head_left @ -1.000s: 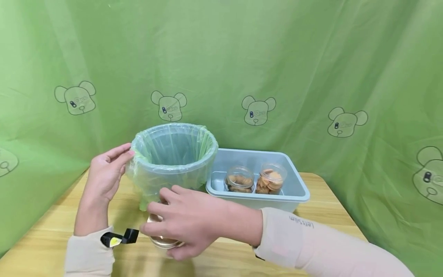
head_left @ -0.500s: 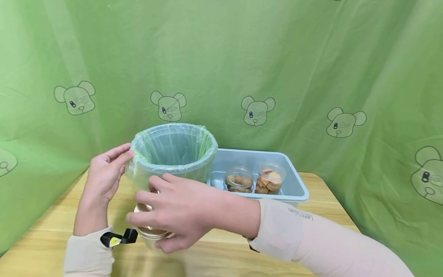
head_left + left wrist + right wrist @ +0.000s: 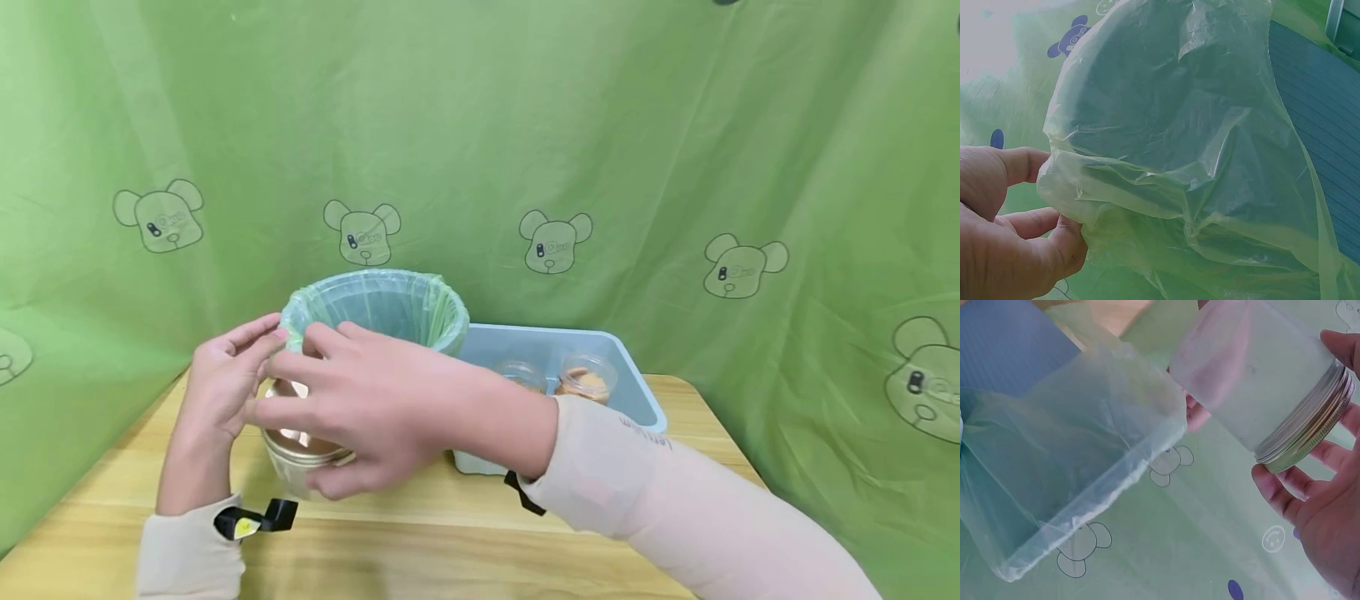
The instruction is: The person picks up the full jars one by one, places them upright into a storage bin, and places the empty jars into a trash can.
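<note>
A light blue bin (image 3: 352,290), lined with a thin green bin liner (image 3: 1197,156), stands at the centre-left. My left hand (image 3: 221,375) pinches the liner at the bin's left rim. My right hand (image 3: 360,404) comes from above and grips a clear jar (image 3: 1241,369) round its gold lid (image 3: 1310,428). The jar hangs upright in front of the bin, its body seemingly without contents. In the right wrist view the jar is apart from the liner, and my right fingertips (image 3: 1266,481) press the lid's edge. The bin's front is hidden behind my right hand.
Right of the bin, a light blue tub (image 3: 637,375) holds two clear jars of cookies; one jar (image 3: 588,382) is in plain view, and the other jar (image 3: 521,372) is half covered by my right forearm. A green curtain (image 3: 480,125) closes off the back of the wooden table (image 3: 420,550).
My right hand has raised the jar and carried it left and toward the bin's front. My left hand keeps its place at the rim.
</note>
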A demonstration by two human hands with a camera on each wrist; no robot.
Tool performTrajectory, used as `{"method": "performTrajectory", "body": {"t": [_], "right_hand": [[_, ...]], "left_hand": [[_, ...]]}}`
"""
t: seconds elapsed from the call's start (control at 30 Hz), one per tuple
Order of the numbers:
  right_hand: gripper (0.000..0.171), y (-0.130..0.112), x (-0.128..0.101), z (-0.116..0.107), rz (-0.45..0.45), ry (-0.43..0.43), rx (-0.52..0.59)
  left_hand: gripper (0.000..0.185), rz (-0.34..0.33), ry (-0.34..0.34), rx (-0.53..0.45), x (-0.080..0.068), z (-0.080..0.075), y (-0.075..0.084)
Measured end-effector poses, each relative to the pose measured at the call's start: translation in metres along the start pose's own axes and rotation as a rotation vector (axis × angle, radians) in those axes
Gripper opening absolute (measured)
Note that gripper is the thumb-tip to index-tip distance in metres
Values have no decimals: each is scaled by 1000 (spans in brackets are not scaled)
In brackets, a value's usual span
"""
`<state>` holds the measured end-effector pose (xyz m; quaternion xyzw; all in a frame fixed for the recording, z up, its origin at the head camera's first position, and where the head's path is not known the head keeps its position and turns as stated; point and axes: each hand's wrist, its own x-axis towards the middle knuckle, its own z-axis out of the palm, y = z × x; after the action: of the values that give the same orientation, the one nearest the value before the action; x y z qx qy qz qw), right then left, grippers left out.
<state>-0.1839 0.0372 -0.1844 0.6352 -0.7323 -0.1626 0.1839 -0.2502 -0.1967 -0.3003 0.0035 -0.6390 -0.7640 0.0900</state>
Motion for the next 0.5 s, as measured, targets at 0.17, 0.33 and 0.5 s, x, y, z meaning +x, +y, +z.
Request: {"method": "performTrajectory", "body": {"t": [0.17, 0.33, 0.5], "right_hand": [[57, 10, 6, -10, 46, -19, 41], [64, 24, 8, -16, 75, 14, 79], [64, 35, 6, -18, 128, 26, 108]], "left_hand": [[68, 28, -4, -7, 0, -1, -1], [67, 30, -5, 76, 2, -1, -1], [65, 44, -17, -9, 1, -2, -4]]}}
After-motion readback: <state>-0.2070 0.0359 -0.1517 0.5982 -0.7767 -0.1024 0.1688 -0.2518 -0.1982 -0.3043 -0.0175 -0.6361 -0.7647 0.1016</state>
